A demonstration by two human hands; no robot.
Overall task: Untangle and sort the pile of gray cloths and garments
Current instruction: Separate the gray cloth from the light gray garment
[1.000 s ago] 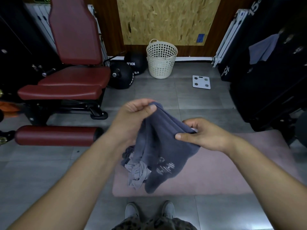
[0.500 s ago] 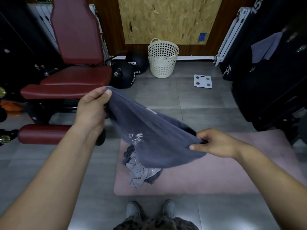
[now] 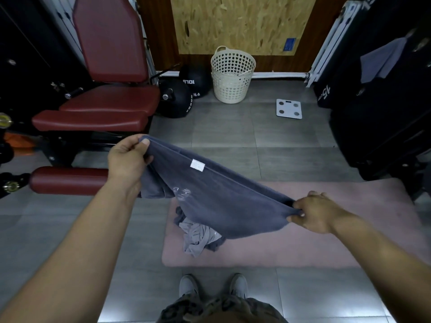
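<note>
I pinch the dark cloth (image 3: 217, 201) taut between left hand (image 3: 128, 159) and right hand (image 3: 314, 213), its length slanting over the pile (image 3: 198, 236), nearer my right.

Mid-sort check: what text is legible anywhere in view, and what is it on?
"10LB": rear black medicine ball.
"15cm", turned sideways: black padded block at right.
Too blurred to read: white tag and faded white print on the dark gray garment; blue sticker on the chipboard panel; lettering on the front black medicine ball.
</note>
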